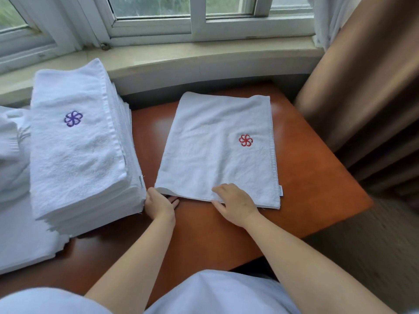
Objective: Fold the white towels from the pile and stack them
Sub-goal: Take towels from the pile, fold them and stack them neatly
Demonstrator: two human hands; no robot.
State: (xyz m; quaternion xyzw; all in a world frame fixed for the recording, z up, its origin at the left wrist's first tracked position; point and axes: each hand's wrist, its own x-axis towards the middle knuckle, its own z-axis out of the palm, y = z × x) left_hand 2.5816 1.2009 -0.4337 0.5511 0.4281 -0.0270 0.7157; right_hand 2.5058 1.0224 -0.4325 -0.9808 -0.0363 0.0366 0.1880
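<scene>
Towel (217, 150) pinched at near-left corner by left hand (158, 203), flattened under spread right hand (234, 203); layers liable to slip askew if lifted unevenly.

We see a half-folded towel (217, 148) flat on the table (317, 177), w/ the folded stack (77, 146) just left of it. Loose pile (11, 150) sits further left; window sill (181, 57) runs behind everything.

1. Towel (215, 141) under the right hand (233, 203): white terry cloth, nubbly, matt.
2. Stack (77, 143) beside the left hand (158, 203): the same looped cloth.
3. Counter (317, 177): reddish-brown wood, smooth, glossy.
</scene>
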